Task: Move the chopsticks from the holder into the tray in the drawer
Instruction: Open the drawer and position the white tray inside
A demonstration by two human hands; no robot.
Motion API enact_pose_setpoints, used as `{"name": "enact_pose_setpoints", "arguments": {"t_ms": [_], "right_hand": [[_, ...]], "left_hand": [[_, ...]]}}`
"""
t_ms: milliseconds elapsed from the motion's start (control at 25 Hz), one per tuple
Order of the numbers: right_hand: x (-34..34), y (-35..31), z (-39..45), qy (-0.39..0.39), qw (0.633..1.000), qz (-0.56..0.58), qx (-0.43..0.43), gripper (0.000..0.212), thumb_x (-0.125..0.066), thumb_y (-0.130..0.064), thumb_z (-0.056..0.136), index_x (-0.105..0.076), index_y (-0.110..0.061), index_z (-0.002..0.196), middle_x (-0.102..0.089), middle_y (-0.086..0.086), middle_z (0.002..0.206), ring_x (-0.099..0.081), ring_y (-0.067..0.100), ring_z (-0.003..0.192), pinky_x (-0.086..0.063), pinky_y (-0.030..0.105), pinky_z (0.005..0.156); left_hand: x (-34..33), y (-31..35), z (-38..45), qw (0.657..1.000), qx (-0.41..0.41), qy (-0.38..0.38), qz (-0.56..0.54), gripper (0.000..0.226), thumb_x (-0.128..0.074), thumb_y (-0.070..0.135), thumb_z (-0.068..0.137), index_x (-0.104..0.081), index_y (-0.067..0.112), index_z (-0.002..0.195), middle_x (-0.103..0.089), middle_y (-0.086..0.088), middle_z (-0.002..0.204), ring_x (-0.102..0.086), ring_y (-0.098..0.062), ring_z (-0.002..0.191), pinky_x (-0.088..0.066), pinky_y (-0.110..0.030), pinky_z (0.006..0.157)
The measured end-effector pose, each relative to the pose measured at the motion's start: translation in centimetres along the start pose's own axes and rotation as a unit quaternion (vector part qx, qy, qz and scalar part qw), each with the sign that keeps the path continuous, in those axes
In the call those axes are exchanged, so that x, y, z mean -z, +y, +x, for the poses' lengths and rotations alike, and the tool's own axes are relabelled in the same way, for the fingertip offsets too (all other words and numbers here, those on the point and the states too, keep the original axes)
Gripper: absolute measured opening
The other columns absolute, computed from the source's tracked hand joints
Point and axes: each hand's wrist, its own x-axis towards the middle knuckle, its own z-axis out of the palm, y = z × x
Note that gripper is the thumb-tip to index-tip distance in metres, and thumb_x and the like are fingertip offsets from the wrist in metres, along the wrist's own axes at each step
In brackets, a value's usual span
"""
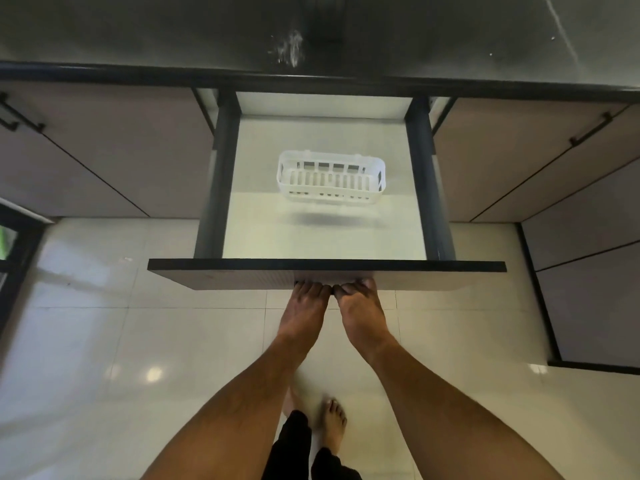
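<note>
White slotted plastic makes up the tray (pixel 330 176), which sits alone on the pale floor of the open drawer (pixel 323 237), well beyond the grip and about in line with it. Both hands are at the underside of the dark drawer front (pixel 325 274): the left hand (pixel 304 303) and the right hand (pixel 362 304) lie side by side, touching, fingers curled up under the lower edge so the fingertips are hidden; each seems to hold that edge, and neither holds anything else. The drawer stands pulled well out from under the dark worktop (pixel 311 32).

Judging by this, the step in hand is opening the drawer, the preparation before any chopstick is moved. No chopsticks and no holder are in view; something small and dark shows through the tray's near slots, too unclear to name. The next move calls for letting go of the drawer front and reaching up past the grip to wherever the holder stands, probably on the worktop, outside what can be seen.

No brand, label or writing can be read anywhere.
</note>
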Motion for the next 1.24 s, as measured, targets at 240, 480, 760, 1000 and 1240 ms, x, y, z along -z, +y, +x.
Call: {"name": "enact_pose_setpoints", "arguments": {"t_ms": [240,480,760,1000,1240], "right_hand": [[2.2,-0.9,-1.7,-0.025,0.976,-0.186,0.113,0.039,-0.08,-0.01,0.082,-0.071,-0.01,0.12,-0.074,0.009,0.116,-0.068,0.03,0.11,-0.046,0.045,0.109],[6.7,-3.6,-1.8,0.056,0.958,-0.153,0.237,0.023,-0.075,-0.019,0.088,-0.072,-0.008,0.107,-0.074,0.011,0.099,-0.07,0.025,0.089,-0.057,0.035,0.089],[13.7,-7.1,2.5,0.155,0.933,-0.18,0.272,0.014,-0.061,-0.01,0.097,-0.071,-0.003,0.101,-0.073,0.012,0.091,-0.066,0.027,0.08,-0.053,0.037,0.073],[16.1,-7.5,7.7,0.173,0.948,-0.17,0.204,0.013,-0.059,-0.006,0.098,-0.071,-0.002,0.1,-0.073,0.013,0.091,-0.065,0.028,0.08,-0.053,0.038,0.072],[15.0,-6.6,16.8,0.162,0.979,-0.109,0.054,0.016,-0.061,-0.002,0.096,-0.067,0.004,0.11,-0.071,0.02,0.101,-0.067,0.037,0.093,-0.057,0.041,0.082]], "left_hand": [[1.8,0.4,-0.8,1.0,-0.014,-0.006,0.004,0.052,-0.069,0.002,0.087,-0.055,0.008,0.137,-0.061,-0.012,0.136,-0.053,-0.031,0.13,-0.027,-0.044,0.12],[6.1,0.9,-1.3,0.982,-0.117,0.141,-0.042,0.019,-0.072,0.009,0.087,-0.07,0.007,0.105,-0.073,-0.01,0.098,-0.068,-0.024,0.089,-0.052,-0.036,0.094],[14.1,1.4,3.4,0.968,-0.127,0.215,0.015,0.02,-0.061,-0.002,0.085,-0.069,0.006,0.101,-0.069,-0.008,0.091,-0.062,-0.025,0.084,-0.049,-0.036,0.086],[16.5,-1.0,7.4,0.975,-0.024,0.219,0.003,0.02,-0.061,-0.005,0.083,-0.067,0.007,0.098,-0.069,-0.008,0.09,-0.063,-0.026,0.083,-0.051,-0.036,0.084],[15.3,-7.2,16.5,0.966,0.107,0.204,-0.116,0.013,-0.057,0.006,0.097,-0.065,0.005,0.107,-0.071,-0.01,0.097,-0.066,-0.024,0.087,-0.057,-0.037,0.085]]}}
